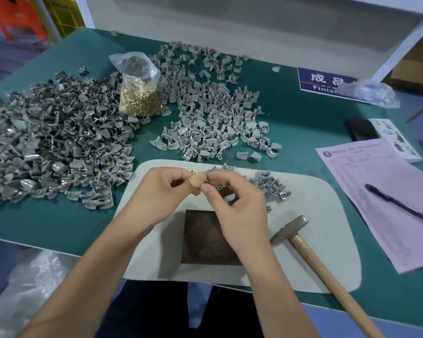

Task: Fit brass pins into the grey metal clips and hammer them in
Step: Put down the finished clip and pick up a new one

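My left hand (161, 191) and my right hand (237, 206) meet fingertip to fingertip above the grey mat (310, 252). The left hand's fingers pinch a few brass pins (193, 170), and its thumb wears a tan cover. My right hand's curled fingers hold a small grey clip (221, 189), mostly hidden by the fingers. A dark metal block (205, 240) lies on the mat just below the hands. The hammer (288, 231) lies on the mat to the right, with its wooden handle pointing toward me, and neither hand touches it.
A large pile of clips with pins (59, 147) covers the left of the green table; a loose pile of grey clips (205, 106) lies behind the mat. A bag of brass pins (139, 96) stands between them. Several clips (271, 186) lie on the mat. Pink paper (376, 215) with a pen lies to the right.
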